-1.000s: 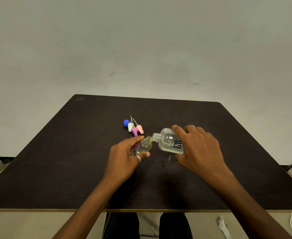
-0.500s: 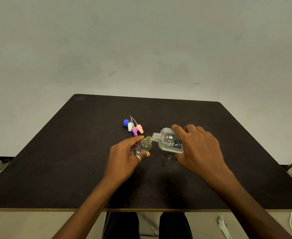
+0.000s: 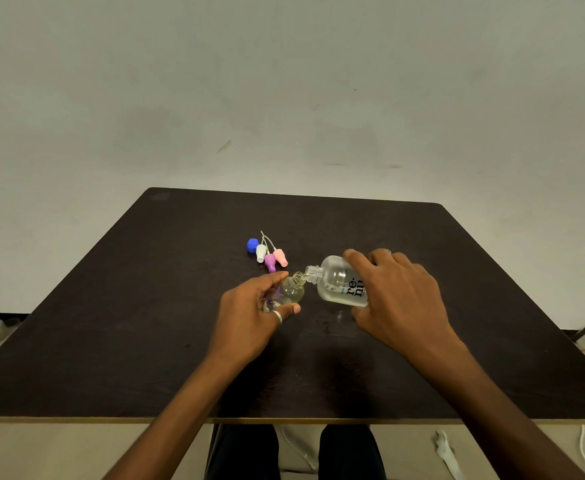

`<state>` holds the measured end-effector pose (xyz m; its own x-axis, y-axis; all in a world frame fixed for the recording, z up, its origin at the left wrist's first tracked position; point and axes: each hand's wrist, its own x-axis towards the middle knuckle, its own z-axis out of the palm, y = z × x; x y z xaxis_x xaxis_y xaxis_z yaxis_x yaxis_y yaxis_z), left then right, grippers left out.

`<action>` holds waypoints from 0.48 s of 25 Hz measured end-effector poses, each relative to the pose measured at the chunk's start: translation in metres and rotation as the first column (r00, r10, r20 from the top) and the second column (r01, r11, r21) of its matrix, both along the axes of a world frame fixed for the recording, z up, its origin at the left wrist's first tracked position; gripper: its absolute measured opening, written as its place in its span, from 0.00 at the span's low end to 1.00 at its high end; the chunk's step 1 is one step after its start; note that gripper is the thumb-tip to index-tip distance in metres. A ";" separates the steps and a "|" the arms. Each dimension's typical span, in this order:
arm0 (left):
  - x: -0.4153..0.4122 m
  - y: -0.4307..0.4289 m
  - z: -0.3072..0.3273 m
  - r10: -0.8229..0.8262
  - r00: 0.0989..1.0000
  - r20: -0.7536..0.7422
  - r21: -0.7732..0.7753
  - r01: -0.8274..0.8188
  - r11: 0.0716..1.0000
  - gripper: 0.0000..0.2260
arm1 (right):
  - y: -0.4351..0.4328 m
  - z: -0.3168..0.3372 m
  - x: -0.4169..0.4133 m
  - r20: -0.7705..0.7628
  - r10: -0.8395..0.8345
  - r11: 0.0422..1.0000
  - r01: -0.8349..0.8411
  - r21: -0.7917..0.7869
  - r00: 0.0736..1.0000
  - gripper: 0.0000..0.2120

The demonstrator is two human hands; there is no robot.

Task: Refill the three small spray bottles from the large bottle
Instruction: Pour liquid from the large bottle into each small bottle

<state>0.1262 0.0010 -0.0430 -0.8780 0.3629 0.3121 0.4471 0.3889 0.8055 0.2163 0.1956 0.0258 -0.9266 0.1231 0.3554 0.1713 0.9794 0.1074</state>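
My right hand (image 3: 400,299) grips the large clear bottle (image 3: 339,284), tipped on its side with its open threaded neck pointing left. My left hand (image 3: 249,315) holds a small clear bottle (image 3: 293,289), tilted so its open mouth meets the large bottle's neck. Yellowish liquid shows inside the small bottle. Another small clear bottle (image 3: 271,303) is partly hidden under my left fingers. Behind them lie white (image 3: 260,252), purple (image 3: 270,262) and pink (image 3: 280,257) spray tops with thin tubes, plus a blue cap (image 3: 252,244).
The dark square table (image 3: 111,323) stands against a pale wall. Its near edge runs just above my knees. A cable and white scraps lie on the floor at the lower right.
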 end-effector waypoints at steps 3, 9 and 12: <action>-0.001 0.000 -0.001 -0.001 1.000 0.001 -0.006 0.001 1.000 0.29 | 0.000 -0.001 0.000 0.001 -0.004 1.000 0.004 0.006 1.000 0.38; -0.002 0.000 -0.003 0.001 1.000 0.003 0.005 -0.001 1.000 0.28 | 0.001 -0.003 0.000 -0.013 0.000 1.000 0.000 0.015 1.000 0.37; -0.002 0.000 -0.003 -0.002 1.000 0.001 0.002 0.002 1.000 0.28 | 0.000 -0.002 0.000 -0.021 0.000 1.000 0.001 0.017 1.000 0.37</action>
<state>0.1239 0.0007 -0.0464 -0.8777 0.3640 0.3118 0.4468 0.3860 0.8071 0.2164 0.1960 0.0233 -0.9187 0.1175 0.3771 0.1743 0.9773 0.1202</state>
